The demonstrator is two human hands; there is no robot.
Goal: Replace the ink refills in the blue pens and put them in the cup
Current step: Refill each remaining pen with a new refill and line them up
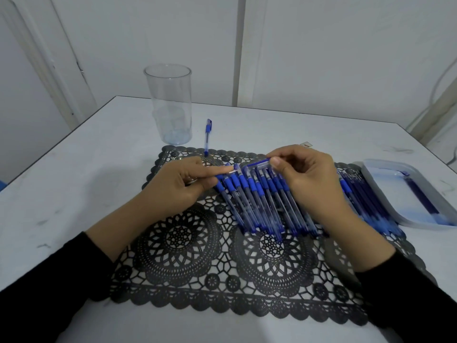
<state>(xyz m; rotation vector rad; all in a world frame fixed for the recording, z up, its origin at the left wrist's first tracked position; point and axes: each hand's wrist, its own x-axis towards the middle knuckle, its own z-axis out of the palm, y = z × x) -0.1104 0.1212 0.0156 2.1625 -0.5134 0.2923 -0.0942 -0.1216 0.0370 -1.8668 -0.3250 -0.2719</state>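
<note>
Your left hand (pixel 183 184) pinches the tip end, right hand (pixel 306 177) grips the pen (pixel 257 164) barrel; twist slowly, pull straight.

Forearms in black sleeves (pixel 49 280) reach in from the table's (pixel 74 194) near edge. The left hand (pixel 183 186) pinches a pen part (pixel 232 171) (which one, unclear). The right hand (pixel 309 184), fingers curled, pinches a barrel (pixel 257 165).

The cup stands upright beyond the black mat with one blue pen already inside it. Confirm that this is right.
Not right. The head view shows the cup upright beyond the black mat, but it holds no pen; the one blue pen lies flat beside it, outside the cup.
</note>
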